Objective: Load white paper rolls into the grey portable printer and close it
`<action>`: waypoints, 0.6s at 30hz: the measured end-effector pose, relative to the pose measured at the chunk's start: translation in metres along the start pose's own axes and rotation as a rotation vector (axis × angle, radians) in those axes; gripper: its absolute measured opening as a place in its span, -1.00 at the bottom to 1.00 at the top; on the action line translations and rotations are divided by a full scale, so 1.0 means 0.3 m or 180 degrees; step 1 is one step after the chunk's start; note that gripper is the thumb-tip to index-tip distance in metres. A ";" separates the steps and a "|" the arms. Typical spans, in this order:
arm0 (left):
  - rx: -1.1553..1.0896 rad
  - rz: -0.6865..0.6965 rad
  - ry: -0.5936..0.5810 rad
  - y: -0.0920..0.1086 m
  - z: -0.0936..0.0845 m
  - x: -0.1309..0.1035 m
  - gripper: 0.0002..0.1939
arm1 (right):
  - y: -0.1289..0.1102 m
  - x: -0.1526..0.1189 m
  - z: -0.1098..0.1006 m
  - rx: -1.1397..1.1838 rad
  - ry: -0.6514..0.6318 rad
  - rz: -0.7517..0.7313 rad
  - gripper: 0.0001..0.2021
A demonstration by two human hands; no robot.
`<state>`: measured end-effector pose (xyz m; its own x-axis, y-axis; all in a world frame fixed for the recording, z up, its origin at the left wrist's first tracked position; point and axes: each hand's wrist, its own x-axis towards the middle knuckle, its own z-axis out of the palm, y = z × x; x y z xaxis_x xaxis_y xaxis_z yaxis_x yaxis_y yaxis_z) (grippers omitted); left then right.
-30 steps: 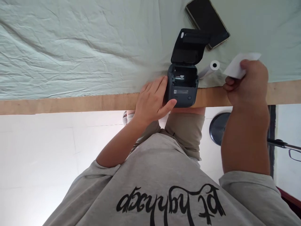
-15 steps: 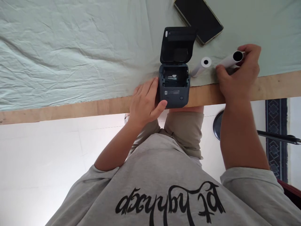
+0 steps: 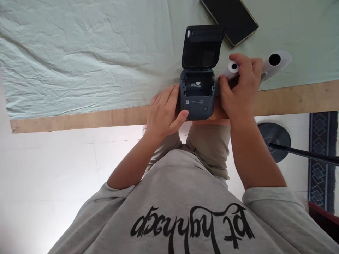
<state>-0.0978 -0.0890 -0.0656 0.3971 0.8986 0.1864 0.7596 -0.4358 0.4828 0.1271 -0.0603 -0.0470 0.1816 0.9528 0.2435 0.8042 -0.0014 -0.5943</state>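
A dark blue-grey label printer (image 3: 196,108) sits at the table's front edge, its black lid (image 3: 201,46) tipped back and its paper bay exposed with no roll inside. Flat along the printer's left side lies my left hand (image 3: 164,114), fingers stretched, thumb touching the front corner. My right hand (image 3: 242,86) has its thumb and fingers around a small white paper roll (image 3: 232,68), just right of the printer. A wider paper roll (image 3: 284,60) with a large dark core stands beyond that hand, apart from the fingertips.
A dark phone (image 3: 231,19) lies behind the printer's lid. Pale green cloth (image 3: 92,53) covers the table, and a bare wooden edge (image 3: 100,118) runs along its front. Below at the right are a round black stand base (image 3: 275,135) and a patterned dark strip (image 3: 320,158).
My right hand has let go of the wider roll and moved left onto the small roll. My left hand stays beside the printer. The view has shifted slightly.
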 end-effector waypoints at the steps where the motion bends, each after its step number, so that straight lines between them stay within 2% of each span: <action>1: -0.0006 0.0009 0.0006 -0.001 0.000 0.000 0.02 | 0.013 0.001 0.002 0.0035 0.0012 -0.0083 -0.56; 4: -0.0031 0.0037 0.0055 -0.004 0.004 0.001 0.00 | 0.054 -0.001 0.014 0.0335 0.0163 -0.0328 -0.50; 7: -0.0044 0.0073 0.0132 -0.005 0.007 0.002 -0.01 | 0.079 -0.008 0.032 0.0778 0.0364 -0.0306 -0.42; 11: -0.0067 0.0081 0.0133 -0.003 0.008 0.002 -0.03 | 0.062 -0.026 0.029 0.0965 0.0489 -0.0438 -0.61; 14: -0.0068 0.0072 0.0134 -0.003 0.008 0.001 -0.03 | 0.013 -0.031 0.011 0.0738 0.0328 -0.0786 -0.73; 18: -0.0097 0.0084 0.0139 -0.007 0.008 -0.001 -0.04 | -0.053 0.002 -0.005 0.0359 -0.0073 -0.1165 -0.78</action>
<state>-0.0983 -0.0886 -0.0687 0.3934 0.8885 0.2361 0.7330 -0.4581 0.5028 0.1153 -0.0601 -0.0363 -0.1198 0.8906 0.4388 0.7460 0.3724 -0.5521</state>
